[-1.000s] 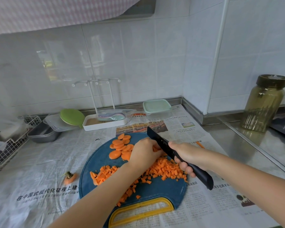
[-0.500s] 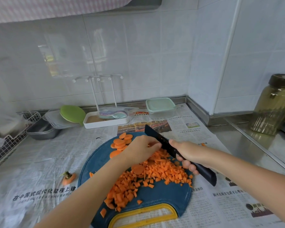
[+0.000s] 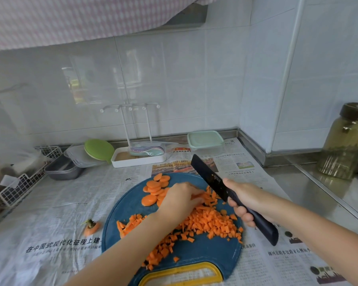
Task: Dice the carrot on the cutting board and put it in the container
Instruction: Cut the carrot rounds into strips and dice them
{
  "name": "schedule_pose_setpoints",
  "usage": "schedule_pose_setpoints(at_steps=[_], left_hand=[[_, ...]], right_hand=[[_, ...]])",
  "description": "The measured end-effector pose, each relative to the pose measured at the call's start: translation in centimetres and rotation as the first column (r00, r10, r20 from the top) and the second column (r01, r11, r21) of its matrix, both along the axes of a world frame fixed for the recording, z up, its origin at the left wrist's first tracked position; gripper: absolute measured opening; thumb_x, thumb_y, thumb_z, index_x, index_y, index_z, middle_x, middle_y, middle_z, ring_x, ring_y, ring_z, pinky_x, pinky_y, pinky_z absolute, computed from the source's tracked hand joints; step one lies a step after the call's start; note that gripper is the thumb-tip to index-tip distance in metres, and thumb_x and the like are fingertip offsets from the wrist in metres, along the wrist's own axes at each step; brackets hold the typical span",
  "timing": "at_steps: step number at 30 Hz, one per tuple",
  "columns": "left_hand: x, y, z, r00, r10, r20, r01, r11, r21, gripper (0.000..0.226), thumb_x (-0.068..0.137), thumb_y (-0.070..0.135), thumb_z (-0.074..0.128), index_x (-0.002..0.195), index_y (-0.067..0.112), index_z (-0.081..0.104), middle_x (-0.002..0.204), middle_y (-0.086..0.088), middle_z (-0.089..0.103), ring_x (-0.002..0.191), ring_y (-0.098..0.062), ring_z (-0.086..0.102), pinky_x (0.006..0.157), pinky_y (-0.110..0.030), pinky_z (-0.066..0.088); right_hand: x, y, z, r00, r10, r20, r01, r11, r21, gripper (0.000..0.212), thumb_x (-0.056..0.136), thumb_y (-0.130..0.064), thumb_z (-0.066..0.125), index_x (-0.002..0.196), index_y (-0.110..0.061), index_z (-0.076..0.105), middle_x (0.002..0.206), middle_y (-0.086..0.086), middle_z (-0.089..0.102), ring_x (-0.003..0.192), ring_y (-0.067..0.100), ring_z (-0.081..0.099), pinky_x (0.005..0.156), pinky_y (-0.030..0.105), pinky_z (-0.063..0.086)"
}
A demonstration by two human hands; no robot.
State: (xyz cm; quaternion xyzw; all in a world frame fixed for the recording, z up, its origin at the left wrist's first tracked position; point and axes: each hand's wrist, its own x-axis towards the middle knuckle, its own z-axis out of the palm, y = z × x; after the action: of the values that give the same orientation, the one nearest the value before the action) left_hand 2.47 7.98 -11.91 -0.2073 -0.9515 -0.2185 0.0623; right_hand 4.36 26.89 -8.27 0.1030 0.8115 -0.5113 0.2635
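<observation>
A round blue cutting board with a yellow handle lies on newspaper. Diced carrot covers its middle and right. Several round carrot slices lie at its far left. My left hand rests on carrot strips beside the slices, fingers curled over them. My right hand grips the handle of a black knife, whose blade is lifted and points up and away over the board. A clear container with a mint green lid stands behind the board by the wall.
A carrot top lies on the newspaper left of the board. A white tray with a rack, a green lid, metal trays and a wire basket line the back left. A glass jar stands far right.
The knife blade has lifted slightly and my left hand has slid further onto the carrot strips near the slices. The view has tilted up, and the diced pile has spread toward the board's front.
</observation>
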Motion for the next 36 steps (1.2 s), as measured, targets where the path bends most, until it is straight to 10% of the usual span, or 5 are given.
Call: schedule_pose_setpoints(at_steps=[22,36], left_hand=[[0.8,0.8,-0.4,0.994,0.096,-0.053,-0.097,0.995,-0.005,0.025,0.094,0.023,0.053,0.112,0.020,0.071,0.109,-0.003,0.068,0.098,-0.018,0.059,0.081,-0.025,0.041],[0.7,1.9,-1.0,0.956,0.291,-0.034,-0.288,0.955,0.077,0.024,0.094,0.024,0.053,0.096,0.009,0.072,0.095,-0.006,0.069,0.087,-0.019,0.061,0.077,-0.026,0.046]], right_hand=[[0.1,-3.9,-0.8,0.999,0.010,0.032,-0.019,0.956,0.294,0.068,0.096,-0.068,0.023,0.075,-0.009,0.049,0.048,0.004,0.046,0.038,0.018,0.042,0.044,0.024,0.039],[1.1,-1.3,0.8,1.000,0.010,0.004,-0.010,1.000,0.020,0.060,0.097,-0.065,0.032,0.066,-0.015,0.044,0.044,0.000,0.039,0.033,0.013,0.033,0.037,0.018,0.032]])
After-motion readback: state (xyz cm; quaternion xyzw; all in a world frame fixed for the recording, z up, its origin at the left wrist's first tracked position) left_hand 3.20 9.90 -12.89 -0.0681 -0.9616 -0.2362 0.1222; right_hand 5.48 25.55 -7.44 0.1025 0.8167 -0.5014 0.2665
